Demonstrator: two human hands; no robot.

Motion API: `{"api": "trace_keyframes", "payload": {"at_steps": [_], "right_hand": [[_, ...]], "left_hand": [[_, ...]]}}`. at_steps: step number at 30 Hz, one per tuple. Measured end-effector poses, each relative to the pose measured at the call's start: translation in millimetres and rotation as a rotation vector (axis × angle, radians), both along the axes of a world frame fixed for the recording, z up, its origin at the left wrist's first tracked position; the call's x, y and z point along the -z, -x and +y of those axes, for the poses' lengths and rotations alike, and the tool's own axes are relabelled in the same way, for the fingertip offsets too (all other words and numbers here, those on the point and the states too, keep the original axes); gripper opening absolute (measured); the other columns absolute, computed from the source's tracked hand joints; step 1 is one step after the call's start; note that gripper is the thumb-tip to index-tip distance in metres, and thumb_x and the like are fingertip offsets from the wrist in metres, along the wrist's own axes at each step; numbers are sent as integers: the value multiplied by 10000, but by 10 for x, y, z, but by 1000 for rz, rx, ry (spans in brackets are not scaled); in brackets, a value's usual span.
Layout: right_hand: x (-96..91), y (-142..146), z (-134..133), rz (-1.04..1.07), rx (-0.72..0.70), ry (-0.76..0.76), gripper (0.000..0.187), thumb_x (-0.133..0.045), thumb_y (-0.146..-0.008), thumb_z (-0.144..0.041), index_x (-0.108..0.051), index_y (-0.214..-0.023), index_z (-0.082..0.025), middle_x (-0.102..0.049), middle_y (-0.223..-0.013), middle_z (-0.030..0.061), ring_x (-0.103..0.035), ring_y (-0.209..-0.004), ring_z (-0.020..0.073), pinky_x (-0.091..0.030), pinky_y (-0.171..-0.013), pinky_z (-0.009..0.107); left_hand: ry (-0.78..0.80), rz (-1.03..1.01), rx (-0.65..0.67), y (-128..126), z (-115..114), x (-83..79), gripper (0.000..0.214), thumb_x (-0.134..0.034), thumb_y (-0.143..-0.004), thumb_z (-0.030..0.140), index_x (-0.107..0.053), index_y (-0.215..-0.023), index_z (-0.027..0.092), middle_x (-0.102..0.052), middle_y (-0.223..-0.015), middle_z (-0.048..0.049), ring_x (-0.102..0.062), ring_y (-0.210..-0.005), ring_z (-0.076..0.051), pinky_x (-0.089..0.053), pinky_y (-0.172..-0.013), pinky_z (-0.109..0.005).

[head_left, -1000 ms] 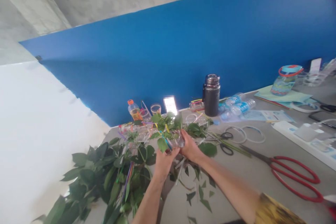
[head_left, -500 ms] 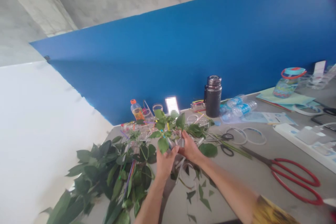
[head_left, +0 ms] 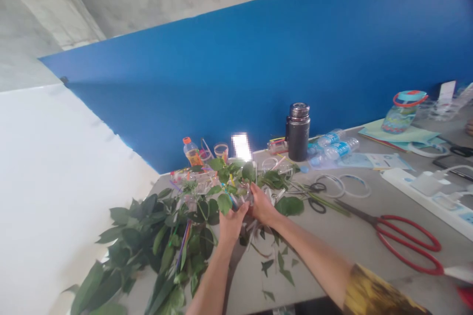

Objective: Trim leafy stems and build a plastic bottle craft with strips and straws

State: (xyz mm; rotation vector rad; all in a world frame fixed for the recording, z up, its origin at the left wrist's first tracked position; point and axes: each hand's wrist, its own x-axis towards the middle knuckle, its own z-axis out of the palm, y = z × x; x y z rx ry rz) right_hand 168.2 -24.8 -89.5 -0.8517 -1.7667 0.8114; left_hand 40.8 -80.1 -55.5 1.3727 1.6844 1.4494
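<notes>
Leaves across much of a clear container, leaving rim and base hard to make out. Farther fingers of both hands out of sight behind or beneath it; cannot tell whether resting on the grey table or lifted off it. Farther back, a bright rectangle blurred into blocks. At the right edge, a brownish shape cut off, too little showing to name; a patterned yellow sleeve cut by the lower edge.

Transparent, glossy wall, fresh green oval foliage spilling above, with a thin blue strip and a yellow strip amid the stems. Leafy top aimed up and away toward the blue wall, spreading leftward; blue strip slanting from lower right to upper left. Container's own long axis not readable.

Held centrally between left hand and right hand, both curled round it, thumbs near each other. Well to the right, red-handled scissors lying flat.
</notes>
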Motion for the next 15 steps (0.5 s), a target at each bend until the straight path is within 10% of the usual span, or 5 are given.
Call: {"api": "trace_keyframes", "payload": {"at_steps": [15], "right_hand": [[42, -261, -31, -88, 83, 55, 664, -607, -695, -78, -634, -1348, -190, -683, -1360, 125, -626, -1262, 295, -486, -1090, 444]], "left_hand": [[47, 37, 6, 46, 43, 94, 444, -802, -677, 429, -705, -1018, 160, -782, -973, -115, -725, -971, -309, -530, -915, -390]]}}
